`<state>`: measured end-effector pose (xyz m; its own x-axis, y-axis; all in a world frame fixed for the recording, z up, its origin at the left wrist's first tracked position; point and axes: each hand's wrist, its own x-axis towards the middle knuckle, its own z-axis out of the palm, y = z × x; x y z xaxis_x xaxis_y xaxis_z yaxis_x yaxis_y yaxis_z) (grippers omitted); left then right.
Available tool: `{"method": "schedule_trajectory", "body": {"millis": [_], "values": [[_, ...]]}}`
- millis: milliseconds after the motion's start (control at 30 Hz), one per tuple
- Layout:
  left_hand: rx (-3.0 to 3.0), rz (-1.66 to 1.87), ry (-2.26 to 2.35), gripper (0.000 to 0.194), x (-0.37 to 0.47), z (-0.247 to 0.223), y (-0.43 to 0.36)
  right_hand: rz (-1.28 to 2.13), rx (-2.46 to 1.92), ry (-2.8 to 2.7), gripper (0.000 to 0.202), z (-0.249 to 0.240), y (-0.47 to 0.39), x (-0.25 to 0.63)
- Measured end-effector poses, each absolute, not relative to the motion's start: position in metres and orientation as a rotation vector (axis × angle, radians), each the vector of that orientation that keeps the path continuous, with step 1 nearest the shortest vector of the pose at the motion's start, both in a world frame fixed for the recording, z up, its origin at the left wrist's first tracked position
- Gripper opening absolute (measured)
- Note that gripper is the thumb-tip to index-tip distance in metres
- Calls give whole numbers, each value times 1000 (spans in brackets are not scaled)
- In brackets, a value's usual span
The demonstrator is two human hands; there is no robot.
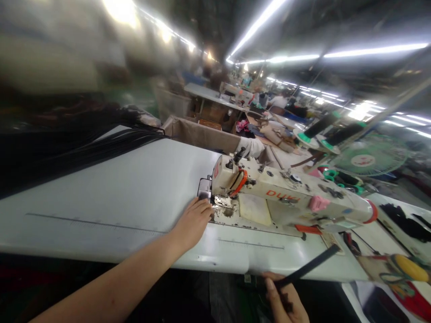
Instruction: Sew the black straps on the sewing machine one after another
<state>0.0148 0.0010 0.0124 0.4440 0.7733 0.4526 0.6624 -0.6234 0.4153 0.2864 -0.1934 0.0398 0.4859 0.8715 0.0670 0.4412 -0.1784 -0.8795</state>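
My left hand (193,222) rests at the needle end of a pale sewing machine (262,188). Its fingers are held together beside the presser foot, and the thumb is hidden. A small dark patch shows at the fingertips; what they press on cannot be made out. My right hand (286,300) is below the table's front edge, closed around a narrow black strip (310,267). One end of that strip sticks up to the right across the table edge. Dark bits show between the right fingers.
Long black strips (84,150) lie over the left of the white table (134,179). Behind it stands a fabric-lined bin (202,132). Thread cones (319,123) and a green fan (370,157) are at the right. A yellow-handled item (409,268) lies at the right edge.
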Motion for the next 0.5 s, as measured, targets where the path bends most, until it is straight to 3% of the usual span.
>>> {"method": "schedule_trajectory", "body": {"millis": [233,500], "values": [[2462,834,1315,29,13,14,10,691,-1713,-1332,43,33,-184,261],[2391,658,1337,35,10,23,8,578,-1647,-1644,35,28,-173,235]]}}
